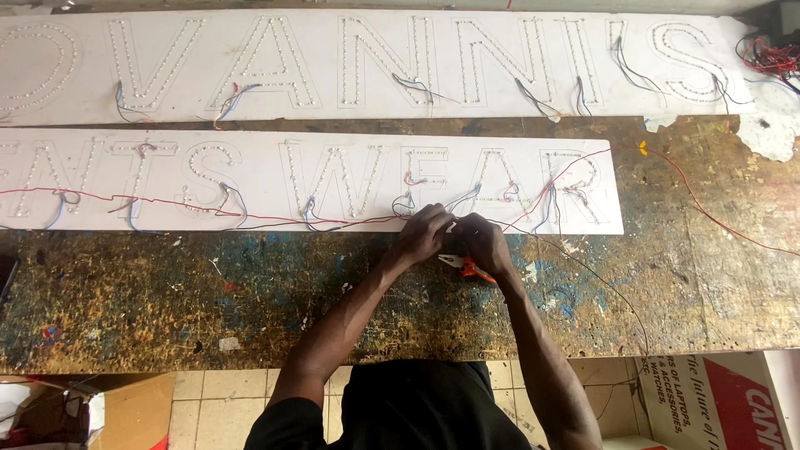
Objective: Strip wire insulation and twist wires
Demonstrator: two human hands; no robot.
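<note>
Both hands are curled shut at the near edge of the lower sign panel (333, 179): the left hand (425, 233) pinches thin wires (400, 204), and the right hand (483, 242) meets it fingertip to fingertip while orange-handled pliers (461, 265) jut from under its palm. Whether the right hand's fingers also grip the wires cannot be told, since the knuckles cover the point where the two hands meet, and most of the pliers' handles are hidden too. The wires sit directly between the fingertips, at the panel's front edge, joining a red wire (167, 202) that runs along the white board across its outlined, dotted letters. A second lettered panel (375, 58) lies well beyond, cut off at the left. Both rest on a paint-stained workbench (208, 292).
</note>
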